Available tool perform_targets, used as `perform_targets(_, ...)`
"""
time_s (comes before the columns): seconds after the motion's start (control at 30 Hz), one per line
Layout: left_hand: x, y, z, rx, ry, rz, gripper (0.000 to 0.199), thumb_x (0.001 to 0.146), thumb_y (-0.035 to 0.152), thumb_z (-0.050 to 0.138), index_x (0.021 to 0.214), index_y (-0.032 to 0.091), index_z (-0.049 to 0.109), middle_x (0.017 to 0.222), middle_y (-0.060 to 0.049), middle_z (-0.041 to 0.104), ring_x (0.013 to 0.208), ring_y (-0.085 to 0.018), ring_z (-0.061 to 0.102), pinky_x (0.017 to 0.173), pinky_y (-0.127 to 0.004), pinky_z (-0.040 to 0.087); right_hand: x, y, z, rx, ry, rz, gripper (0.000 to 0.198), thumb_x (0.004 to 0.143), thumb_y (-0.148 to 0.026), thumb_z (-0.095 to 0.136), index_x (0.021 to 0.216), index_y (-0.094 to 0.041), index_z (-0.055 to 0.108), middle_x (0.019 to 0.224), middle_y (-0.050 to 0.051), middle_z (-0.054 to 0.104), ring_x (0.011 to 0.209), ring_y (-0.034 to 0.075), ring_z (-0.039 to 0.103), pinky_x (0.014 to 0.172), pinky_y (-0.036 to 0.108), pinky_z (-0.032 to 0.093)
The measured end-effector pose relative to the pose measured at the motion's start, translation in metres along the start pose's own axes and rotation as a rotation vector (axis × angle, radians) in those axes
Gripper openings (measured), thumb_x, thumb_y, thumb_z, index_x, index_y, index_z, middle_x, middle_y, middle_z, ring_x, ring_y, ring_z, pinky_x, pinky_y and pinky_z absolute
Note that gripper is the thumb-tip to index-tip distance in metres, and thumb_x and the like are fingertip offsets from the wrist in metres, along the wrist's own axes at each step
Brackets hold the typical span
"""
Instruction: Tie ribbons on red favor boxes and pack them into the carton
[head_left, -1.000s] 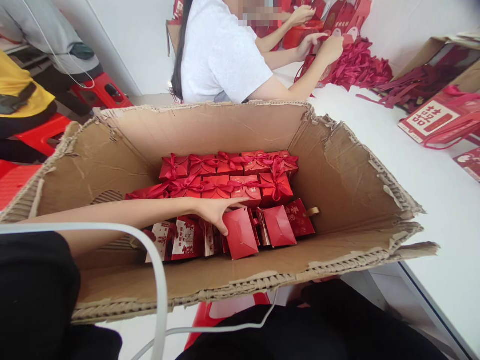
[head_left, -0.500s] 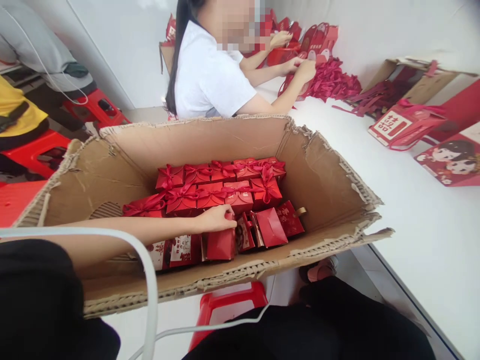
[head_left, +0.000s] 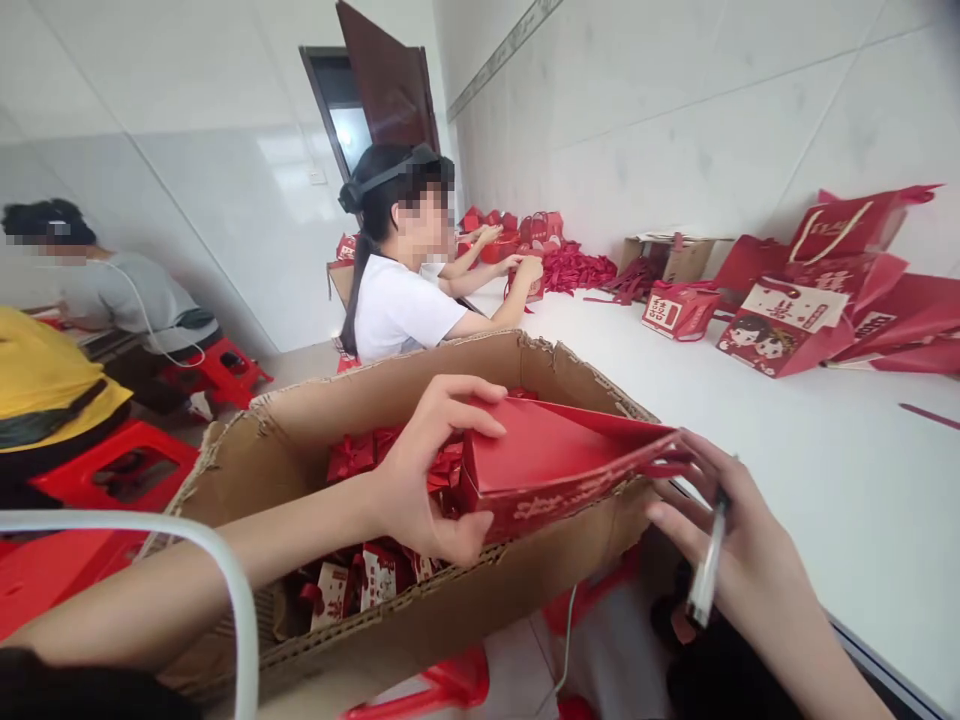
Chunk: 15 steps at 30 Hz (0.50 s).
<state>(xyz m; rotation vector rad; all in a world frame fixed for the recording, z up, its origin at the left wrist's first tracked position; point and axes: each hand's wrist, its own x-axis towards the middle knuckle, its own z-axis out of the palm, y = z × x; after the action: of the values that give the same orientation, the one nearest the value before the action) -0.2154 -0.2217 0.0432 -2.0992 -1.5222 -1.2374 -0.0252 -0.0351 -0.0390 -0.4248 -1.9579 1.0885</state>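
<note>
A red paper gift box (head_left: 555, 450) lies tilted on its side over the near rim of a cardboard carton. My left hand (head_left: 439, 470) grips its left end, thumb below and fingers above. At the narrowing right end, my right hand (head_left: 739, 545) pinches the flaps between fingers and thumb. A pen (head_left: 709, 565) with a clear barrel and dark tip is tucked in that same hand. Inside the carton (head_left: 285, 440) are red gift boxes, some tied with ribbon bows (head_left: 352, 458), others with printed white panels (head_left: 379, 578); my left hand and the held box hide many of them.
A white table (head_left: 825, 470) runs along the right, bearing red gift boxes (head_left: 780, 325), a ribbon heap (head_left: 577, 268) and a small carton (head_left: 675, 258). A co-worker (head_left: 409, 300) sits beyond. Red stools (head_left: 120, 465) stand left; a white cable (head_left: 225, 570) crosses the lower left.
My left hand has risen out of the carton with a red gift box. My right hand, holding a pen, has come into view at the box's other end. The view has tilted up.
</note>
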Motion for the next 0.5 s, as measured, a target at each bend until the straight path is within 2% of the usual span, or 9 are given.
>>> perform_targets(0.03,0.001,0.004,0.006,-0.059,0.016,-0.005,0.054,0.060,0.029,0.062,0.111,0.019,0.045,0.117,-0.013,0.042,0.110,-0.030,0.047,0.092,-0.050,0.043,0.002,-0.002,0.003,0.047,-0.004,0.006,0.057,0.080,-0.057,0.062,0.123,-0.022,0.048,0.120,0.009,0.055,0.100,0.026,0.060,0.073,0.029,0.057)
perform_targets(0.1,0.003,0.010,0.016,-0.166,0.032,-0.024,0.055,0.065,0.036,0.062,0.114,0.020,0.043,0.122,-0.014,0.041,0.112,-0.030,0.047,0.092,-0.049,0.043,0.002,-0.007,0.005,0.053,0.010,0.019,0.045,0.080,-0.054,0.061,0.111,-0.021,0.056,0.105,0.007,0.062,0.089,0.023,0.062,0.068,0.026,0.056)
perform_targets(0.17,0.003,0.014,0.022,-0.231,0.005,-0.077,0.055,0.073,0.044,0.059,0.120,0.020,0.040,0.129,-0.016,0.037,0.119,-0.030,0.042,0.096,-0.049,0.040,-0.003,-0.014,0.004,0.029,0.043,0.026,0.034,0.081,-0.050,0.061,0.097,-0.021,0.060,0.083,0.004,0.064,0.070,0.019,0.062,0.059,0.024,0.054)
perform_targets(0.23,0.002,0.014,0.026,-0.261,-0.061,-0.133,0.060,0.078,0.050,0.055,0.126,0.021,0.035,0.136,-0.017,0.031,0.127,-0.032,0.034,0.100,-0.052,0.035,-0.009,-0.019,0.001,0.019,0.092,0.033,0.028,0.080,-0.047,0.062,0.089,-0.021,0.060,0.070,0.001,0.061,0.059,0.017,0.059,0.055,0.023,0.052)
perform_targets(0.33,-0.002,0.012,0.032,-0.302,-0.107,-0.133,0.075,0.072,0.052,0.062,0.133,0.023,0.029,0.142,-0.017,0.023,0.131,-0.036,0.029,0.103,-0.056,0.031,-0.016,-0.022,-0.006,0.032,0.124,0.068,0.026,0.078,-0.045,0.065,0.087,-0.021,0.060,0.071,0.001,0.061,0.062,0.018,0.059,0.056,0.025,0.052)
perform_targets(0.4,-0.002,0.012,0.036,-0.350,-0.077,-0.090,0.084,0.066,0.046,0.070,0.135,0.024,0.027,0.144,-0.016,0.024,0.128,-0.036,0.034,0.102,-0.054,0.033,-0.018,-0.023,-0.010,0.050,0.130,0.107,0.028,0.077,-0.047,0.066,0.087,-0.021,0.059,0.072,0.002,0.061,0.064,0.021,0.060,0.055,0.028,0.052)
perform_targets(0.5,0.001,0.018,0.041,-0.442,-0.023,-0.070,0.087,0.063,0.038,0.076,0.133,0.025,0.027,0.143,-0.016,0.029,0.123,-0.033,0.044,0.099,-0.049,0.040,-0.021,-0.022,-0.012,0.059,0.147,0.134,0.031,0.078,-0.050,0.064,0.088,-0.021,0.058,0.069,0.003,0.060,0.061,0.023,0.060,0.052,0.031,0.051)
